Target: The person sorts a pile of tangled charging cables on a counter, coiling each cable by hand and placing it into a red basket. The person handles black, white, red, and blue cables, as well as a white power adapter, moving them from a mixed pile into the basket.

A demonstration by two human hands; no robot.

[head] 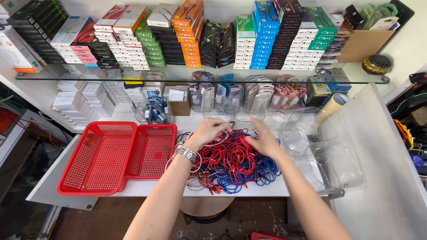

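Observation:
A tangled heap of red, blue and white cables (233, 164) lies on the white counter (267, 189) in front of me. My left hand (208, 132), with a metal watch on its wrist, is curled over the far left of the heap and pinches a white cable between its fingers. My right hand (263, 138) rests flat on the heap's far right, fingers spread over red cables. Whether it grips anything is hidden.
Two red plastic baskets (100, 158) (152, 151) stand left of the heap. Clear plastic containers (329, 162) crowd the right side, with a roll of tape (331, 106) behind. A glass shelf (200, 76) above holds stacked boxes. A stool (207, 206) stands below the counter.

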